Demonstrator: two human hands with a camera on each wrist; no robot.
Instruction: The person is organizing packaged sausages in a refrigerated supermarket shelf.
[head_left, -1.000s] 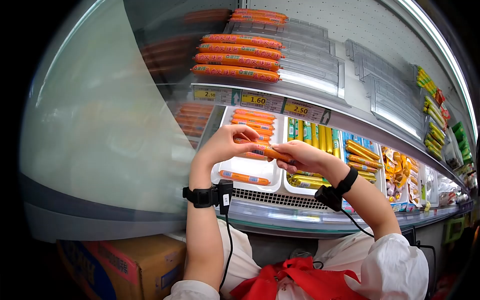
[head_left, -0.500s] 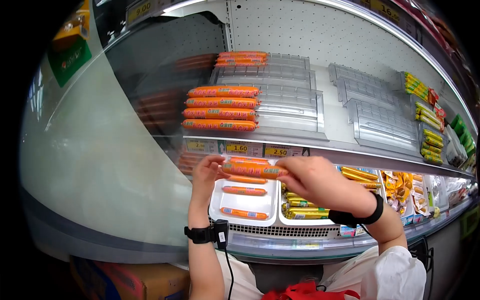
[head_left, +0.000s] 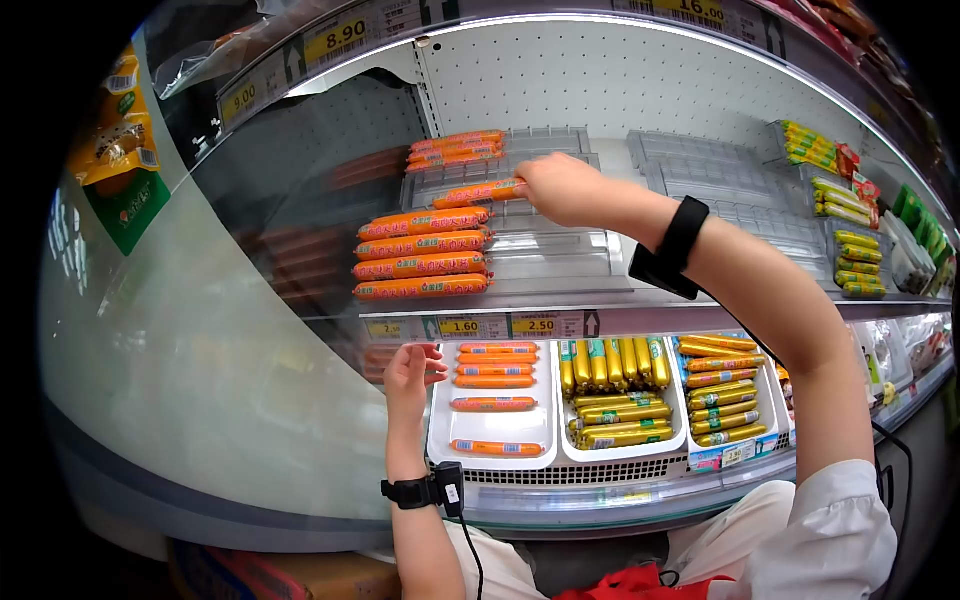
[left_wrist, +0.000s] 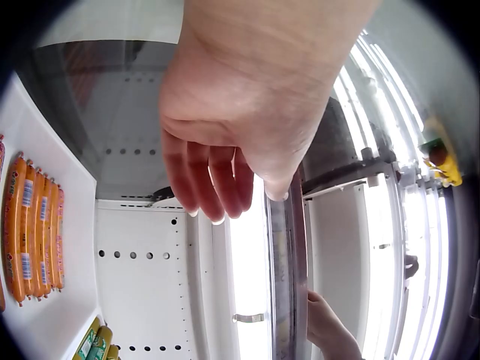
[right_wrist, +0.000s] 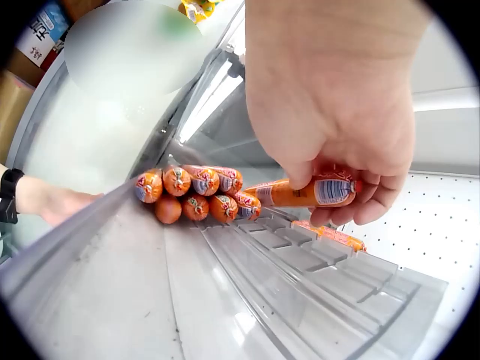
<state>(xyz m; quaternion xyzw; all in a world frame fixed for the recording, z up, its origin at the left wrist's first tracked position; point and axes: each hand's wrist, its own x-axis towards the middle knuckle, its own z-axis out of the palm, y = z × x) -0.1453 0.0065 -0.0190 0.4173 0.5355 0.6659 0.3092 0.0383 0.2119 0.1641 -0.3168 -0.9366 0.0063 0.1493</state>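
Observation:
My right hand (head_left: 560, 188) grips one end of an orange-wrapped sausage (head_left: 478, 193) over the shelf's clear stepped rack. In the right wrist view, thumb and fingers of the right hand (right_wrist: 337, 120) curl round the labelled end of this sausage (right_wrist: 300, 195). Its far end points at a stack of matching sausages (right_wrist: 199, 187), and in the head view it lies just behind the front row of sausages (head_left: 420, 263). Below the shelf edge, my left hand (head_left: 408, 375) hangs with loosely bent fingers and nothing in them. The left wrist view shows that hand (left_wrist: 232, 112) beside the shelf front.
A white tray (head_left: 500, 425) with several orange sausages stands under the shelf, near the left hand. Trays of gold-wrapped sausages (head_left: 625, 415) sit to its right. A price-label strip (head_left: 490, 326) runs along the shelf edge. A curved glass side panel (head_left: 200, 380) borders the left.
The right hand has carried the sausage up from over the tray to the shelf rack. The left hand, near the sausage earlier, is now apart from it. The head view has shifted upward.

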